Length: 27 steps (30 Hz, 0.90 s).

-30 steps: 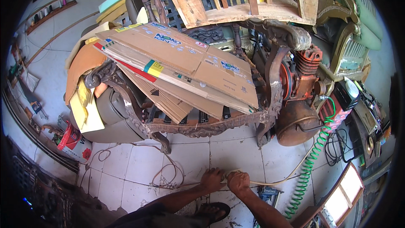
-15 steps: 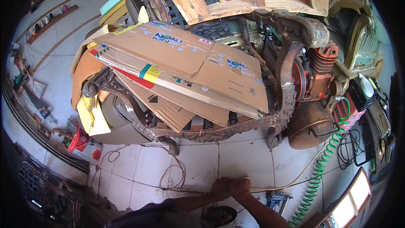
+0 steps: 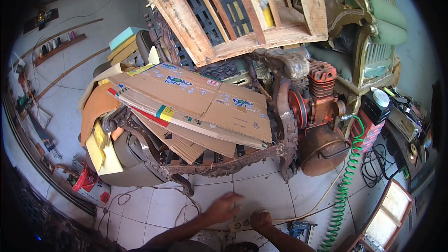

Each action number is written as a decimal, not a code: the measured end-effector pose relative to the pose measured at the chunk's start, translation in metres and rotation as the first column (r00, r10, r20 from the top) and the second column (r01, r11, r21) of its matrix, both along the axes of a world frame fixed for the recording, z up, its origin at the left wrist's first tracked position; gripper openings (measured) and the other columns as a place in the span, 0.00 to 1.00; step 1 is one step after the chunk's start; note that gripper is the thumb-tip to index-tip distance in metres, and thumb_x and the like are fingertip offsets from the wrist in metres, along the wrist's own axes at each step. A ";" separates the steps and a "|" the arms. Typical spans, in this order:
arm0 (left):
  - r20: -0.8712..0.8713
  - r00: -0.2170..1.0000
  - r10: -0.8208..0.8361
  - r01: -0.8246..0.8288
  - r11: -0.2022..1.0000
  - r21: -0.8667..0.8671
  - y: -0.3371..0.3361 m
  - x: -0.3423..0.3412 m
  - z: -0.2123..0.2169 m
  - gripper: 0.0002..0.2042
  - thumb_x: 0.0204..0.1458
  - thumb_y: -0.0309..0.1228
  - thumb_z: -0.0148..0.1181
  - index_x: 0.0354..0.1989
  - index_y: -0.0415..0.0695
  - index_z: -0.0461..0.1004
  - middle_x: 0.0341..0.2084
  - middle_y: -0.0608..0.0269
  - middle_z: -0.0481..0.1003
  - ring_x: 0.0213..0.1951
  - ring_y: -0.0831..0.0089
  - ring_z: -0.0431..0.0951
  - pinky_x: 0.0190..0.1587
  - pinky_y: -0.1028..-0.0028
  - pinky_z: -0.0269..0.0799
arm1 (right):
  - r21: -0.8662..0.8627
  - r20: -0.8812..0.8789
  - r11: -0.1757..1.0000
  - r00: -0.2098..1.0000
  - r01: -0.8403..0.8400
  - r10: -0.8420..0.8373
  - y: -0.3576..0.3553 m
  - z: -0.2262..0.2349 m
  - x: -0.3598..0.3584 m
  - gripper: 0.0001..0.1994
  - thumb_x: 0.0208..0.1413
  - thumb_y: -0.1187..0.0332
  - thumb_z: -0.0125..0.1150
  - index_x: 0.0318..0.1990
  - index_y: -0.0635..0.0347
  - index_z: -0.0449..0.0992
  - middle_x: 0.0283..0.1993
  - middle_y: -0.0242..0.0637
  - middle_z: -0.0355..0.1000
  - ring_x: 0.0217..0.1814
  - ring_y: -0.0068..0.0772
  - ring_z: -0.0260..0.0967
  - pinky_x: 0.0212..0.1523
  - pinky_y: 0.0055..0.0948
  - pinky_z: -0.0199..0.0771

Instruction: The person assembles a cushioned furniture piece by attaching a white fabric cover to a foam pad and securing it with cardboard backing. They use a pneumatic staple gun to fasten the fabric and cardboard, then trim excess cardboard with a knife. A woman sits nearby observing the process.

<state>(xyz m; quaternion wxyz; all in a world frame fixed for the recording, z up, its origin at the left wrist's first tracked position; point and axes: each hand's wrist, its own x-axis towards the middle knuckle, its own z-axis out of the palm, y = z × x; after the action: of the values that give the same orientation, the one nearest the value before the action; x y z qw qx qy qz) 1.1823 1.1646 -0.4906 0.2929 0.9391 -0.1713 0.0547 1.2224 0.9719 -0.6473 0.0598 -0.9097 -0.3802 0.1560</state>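
Low over the tiles [image 3: 261,173], the left hand [image 3: 225,209] is spread, fingers reaching forward, free of any load! The right hand [image 3: 260,220] is curled tight at the right end of the strip [image 3: 239,225], perhaps to steady it; whether it pinches the casing or a plug, I can't tell. The strip lies between the 2 hands, sockets facing up, likely so for easy access. A pale cord [image 3: 322,199] runs off to the right, beyond the fist. The blue tool [image 3: 298,228] lies just right, perhaps parked within reach. Green hose [image 3: 344,184] hangs from the compressor [image 3: 322,158], coiled, presumably to stretch. Behind, cardboard [image 3: 210,95] lies stacked across the bench [image 3: 228,168], probably using it as a shelf.
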 end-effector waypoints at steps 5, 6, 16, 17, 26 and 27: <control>0.508 0.861 0.019 -0.254 0.882 0.397 0.018 0.059 0.177 0.23 0.55 0.33 0.70 0.59 0.42 0.74 0.54 0.47 0.74 0.58 0.49 0.74 0.61 0.56 0.70 | -0.007 -0.026 1.000 0.999 0.025 -0.025 0.001 0.002 -0.002 0.13 0.63 0.60 0.58 0.42 0.59 0.83 0.41 0.44 0.83 0.45 0.43 0.84 0.41 0.41 0.81; 0.592 0.806 -0.010 -0.317 0.837 0.446 0.024 0.081 0.201 0.25 0.53 0.33 0.71 0.59 0.43 0.73 0.56 0.47 0.73 0.61 0.48 0.72 0.63 0.54 0.68 | 0.027 0.031 0.999 0.999 0.016 -0.017 -0.001 0.001 -0.004 0.13 0.62 0.60 0.58 0.42 0.60 0.83 0.40 0.43 0.83 0.43 0.44 0.84 0.41 0.41 0.81; 0.514 0.851 -0.103 -0.371 0.574 0.730 0.109 0.182 0.333 0.18 0.55 0.23 0.59 0.55 0.43 0.78 0.44 0.55 0.84 0.42 0.55 0.86 0.47 0.61 0.83 | 0.221 -0.023 0.961 0.986 0.168 -0.167 -0.039 -0.009 -0.027 0.10 0.65 0.64 0.52 0.46 0.61 0.75 0.37 0.43 0.82 0.41 0.44 0.84 0.39 0.44 0.81; 0.588 0.806 -0.068 -0.413 0.647 0.641 0.114 0.177 0.353 0.17 0.55 0.21 0.58 0.53 0.43 0.79 0.44 0.54 0.84 0.43 0.53 0.86 0.48 0.60 0.83 | 0.230 0.003 0.958 0.984 0.171 -0.176 -0.043 -0.013 -0.027 0.10 0.65 0.65 0.51 0.47 0.60 0.74 0.36 0.42 0.82 0.40 0.44 0.84 0.38 0.45 0.81; 0.889 0.417 -0.188 -0.455 0.804 0.383 0.088 0.055 0.545 0.11 0.63 0.29 0.61 0.52 0.41 0.79 0.42 0.47 0.82 0.43 0.53 0.85 0.48 0.64 0.79 | 0.021 0.069 0.989 0.987 0.145 -0.146 -0.058 -0.005 -0.007 0.32 0.60 0.37 0.61 0.52 0.61 0.76 0.44 0.53 0.79 0.53 0.45 0.79 0.46 0.52 0.77; 0.889 0.421 -0.179 -0.402 0.842 0.360 0.080 0.041 0.559 0.12 0.64 0.31 0.62 0.52 0.41 0.80 0.44 0.48 0.83 0.43 0.56 0.85 0.49 0.66 0.79 | 0.077 0.005 0.983 0.986 0.166 -0.167 -0.053 0.010 0.001 0.34 0.60 0.37 0.60 0.55 0.62 0.75 0.47 0.55 0.78 0.55 0.47 0.79 0.50 0.52 0.77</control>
<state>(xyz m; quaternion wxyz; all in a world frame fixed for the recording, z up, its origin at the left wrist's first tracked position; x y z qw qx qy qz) 1.2235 1.2443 0.0689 -0.1172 0.8117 -0.2424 0.5183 1.2236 0.9185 -0.6370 0.1052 -0.9362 -0.3090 0.1304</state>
